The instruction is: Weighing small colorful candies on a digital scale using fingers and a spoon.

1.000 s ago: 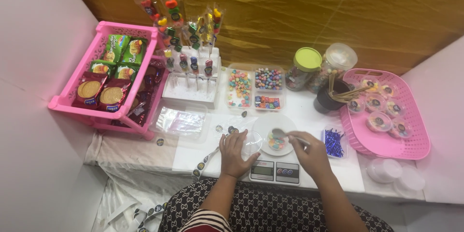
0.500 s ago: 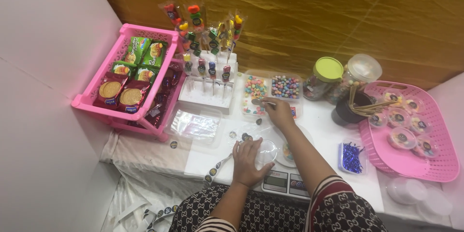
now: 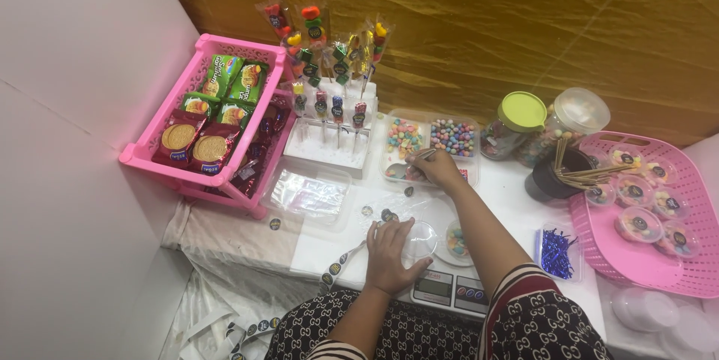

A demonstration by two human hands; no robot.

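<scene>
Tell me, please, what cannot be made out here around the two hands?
- Head view: the spoon tip, hidden by the right hand.
- The scale platform, covered by a dish and the right forearm.
- The clear lid edge under the left hand, too transparent.

The single head camera looks steeply down from above the digital scale (image 3: 451,292), facing the golden curtain (image 3: 479,23) behind it, moderately near.
</scene>
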